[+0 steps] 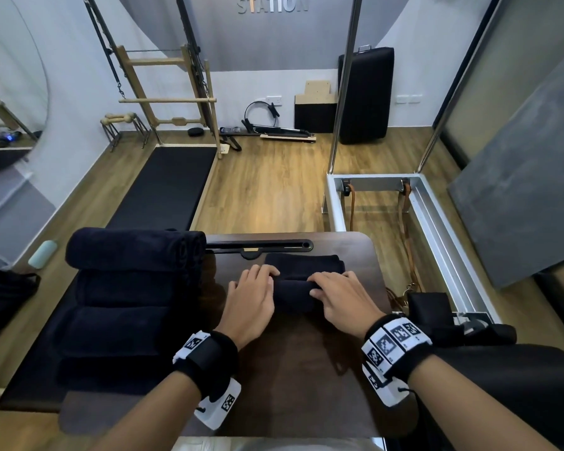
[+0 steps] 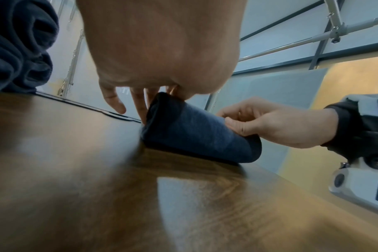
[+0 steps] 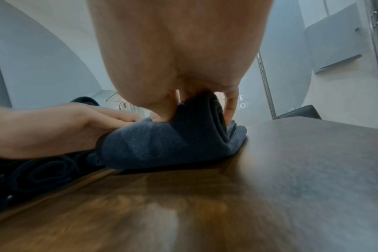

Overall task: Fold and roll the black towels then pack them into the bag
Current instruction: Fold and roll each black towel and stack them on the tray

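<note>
A half-rolled black towel [image 1: 298,288] is gripped at both ends: the left hand [image 1: 251,301] is curled over its left end, the right hand [image 1: 342,299] is clamped on its right end, thumb against the roll. The towel lies on a dark wooden table [image 1: 290,369], its flat unrolled part spread beyond the fingers. Rolled towels [image 1: 124,288] are stacked just beside the table's left edge.

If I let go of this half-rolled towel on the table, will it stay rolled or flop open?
The towel is soft cloth, so it would probably loosen once the left hand and right hand lift. A flat tail lies unrolled beyond the roll, which may keep it from rolling away. Picked up by one end, it would likely sag.
</note>
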A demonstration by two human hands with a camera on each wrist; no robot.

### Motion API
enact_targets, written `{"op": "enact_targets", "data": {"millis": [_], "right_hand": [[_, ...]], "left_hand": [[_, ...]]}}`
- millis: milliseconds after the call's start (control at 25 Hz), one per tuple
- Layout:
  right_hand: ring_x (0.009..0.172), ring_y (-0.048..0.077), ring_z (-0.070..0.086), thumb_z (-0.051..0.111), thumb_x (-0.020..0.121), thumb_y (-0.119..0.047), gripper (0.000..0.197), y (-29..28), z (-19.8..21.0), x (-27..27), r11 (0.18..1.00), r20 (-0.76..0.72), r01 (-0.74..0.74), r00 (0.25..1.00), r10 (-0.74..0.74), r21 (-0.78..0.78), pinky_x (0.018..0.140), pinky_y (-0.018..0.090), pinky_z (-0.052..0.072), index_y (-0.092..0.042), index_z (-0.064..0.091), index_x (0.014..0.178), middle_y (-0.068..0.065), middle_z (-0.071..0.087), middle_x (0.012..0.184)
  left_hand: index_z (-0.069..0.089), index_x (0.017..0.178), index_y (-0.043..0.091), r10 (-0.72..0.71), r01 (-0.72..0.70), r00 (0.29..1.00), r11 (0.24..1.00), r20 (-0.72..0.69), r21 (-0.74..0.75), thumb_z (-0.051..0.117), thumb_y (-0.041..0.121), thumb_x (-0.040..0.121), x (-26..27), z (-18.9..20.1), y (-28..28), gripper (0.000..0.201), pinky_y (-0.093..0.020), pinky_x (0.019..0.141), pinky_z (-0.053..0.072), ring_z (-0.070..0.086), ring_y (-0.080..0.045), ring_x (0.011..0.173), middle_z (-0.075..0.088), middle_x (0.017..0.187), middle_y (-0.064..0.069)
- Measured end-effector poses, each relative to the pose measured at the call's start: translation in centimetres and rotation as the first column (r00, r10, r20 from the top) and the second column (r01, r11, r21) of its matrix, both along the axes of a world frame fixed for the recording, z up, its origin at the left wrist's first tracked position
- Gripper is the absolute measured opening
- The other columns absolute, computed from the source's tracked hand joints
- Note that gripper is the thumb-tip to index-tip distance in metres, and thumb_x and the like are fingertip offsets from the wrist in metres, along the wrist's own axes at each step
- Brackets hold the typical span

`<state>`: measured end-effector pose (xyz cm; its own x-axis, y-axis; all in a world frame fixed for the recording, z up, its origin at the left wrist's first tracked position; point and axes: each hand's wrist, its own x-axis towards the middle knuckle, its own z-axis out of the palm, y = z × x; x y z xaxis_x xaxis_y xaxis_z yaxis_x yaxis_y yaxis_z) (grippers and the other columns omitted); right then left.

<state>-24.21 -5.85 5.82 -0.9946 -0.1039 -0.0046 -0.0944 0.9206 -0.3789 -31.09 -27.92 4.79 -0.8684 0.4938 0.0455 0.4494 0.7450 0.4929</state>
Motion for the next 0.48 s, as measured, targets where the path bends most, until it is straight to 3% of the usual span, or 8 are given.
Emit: {"op": "enact_targets", "data": {"millis": [120, 280, 400, 480], "right_hand": [[0.096, 0.025, 0.065, 0.042, 0.107, -0.026, 0.019, 0.6, -0.1, -1.6, 0.993, 0.111, 0.092, 0.990, -0.083, -0.071, 0.090, 0.044, 0.047, -0.023, 0.060, 0.113, 0.000, 0.071, 0.103], [0.097, 0.022, 0.064, 0.047, 0.105, -0.034, 0.011, 1.2, 0.1, -2.8, 0.936, 0.170, 0.225, 0.968, -0.183, -0.271, 0.087, 0.044, 0.053, -0.035, 0.054, 0.114, -0.001, 0.068, 0.104], [0.102, 0.008, 0.060, 0.062, 0.100, -0.042, 0.018, 1.9, -0.5, -2.7, 0.847, 0.070, 0.256, 0.965, -0.253, -0.466, 0.090, 0.029, 0.051, -0.029, 0.064, 0.112, -0.010, 0.060, 0.109], [0.109, 0.002, 0.057, 0.071, 0.096, -0.039, 0.030, 2.4, -0.7, -2.3, 0.785, 0.068, 0.271, 0.957, -0.282, -0.557, 0.096, 0.022, 0.047, -0.022, 0.070, 0.121, -0.013, 0.055, 0.116]], "left_hand": [[0.043, 0.136, 0.038, 0.023, -0.025, 0.997, 0.999, 0.067, 0.033, 0.035, 0.045, 0.101, 0.3, -0.6, 0.2, 0.037, -0.036, 0.098, 0.034, 0.043, -0.005, 0.123, 0.049, 0.130, 0.016], [0.038, 0.146, 0.033, 0.047, -0.046, 0.992, 0.999, 0.117, -0.010, 0.041, 0.041, 0.107, -0.6, -0.8, 1.2, 0.040, -0.040, 0.105, 0.039, 0.043, -0.015, 0.132, 0.047, 0.140, 0.009], [0.034, 0.152, 0.027, 0.119, -0.124, 0.974, 0.992, 0.191, 0.019, 0.040, 0.045, 0.109, -2.1, -0.3, 1.7, 0.047, -0.045, 0.112, 0.042, 0.043, -0.018, 0.138, 0.048, 0.148, 0.002], [0.035, 0.151, 0.026, 0.161, -0.180, 0.954, 0.982, 0.253, 0.055, 0.040, 0.054, 0.109, -3.1, -0.1, 1.9, 0.051, -0.044, 0.110, 0.044, 0.047, -0.019, 0.136, 0.047, 0.146, 0.000]]}}
